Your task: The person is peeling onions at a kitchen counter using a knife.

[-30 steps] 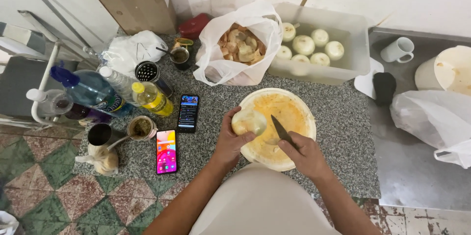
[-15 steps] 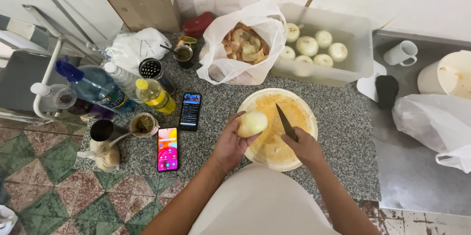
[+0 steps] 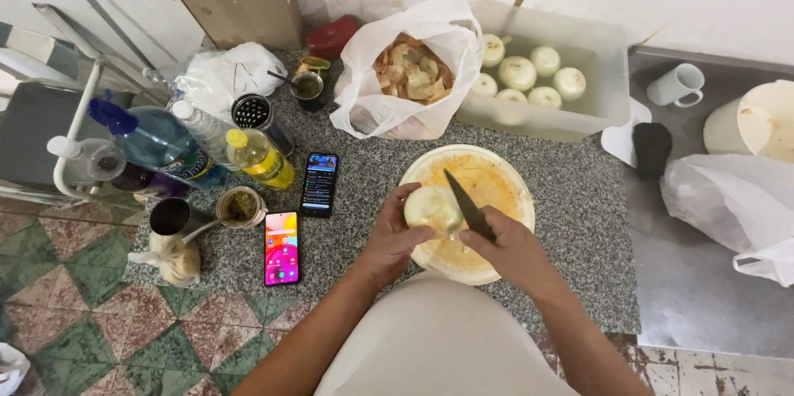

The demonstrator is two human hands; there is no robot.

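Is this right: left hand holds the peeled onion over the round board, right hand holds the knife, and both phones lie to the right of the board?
Not quite. The head view shows the two phones lying to the left of the round board, not the right. The rest stands: the left hand holds the peeled onion over the board, and the right hand holds the knife.

Single head-worn view, looking steeply down, close over granite counter point(image 3: 571, 198), hands point(image 3: 397, 235) near bottom centre

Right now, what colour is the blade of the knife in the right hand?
Dark, nearly black: the knife blade shows clearly in the head view, beside the pale onion.
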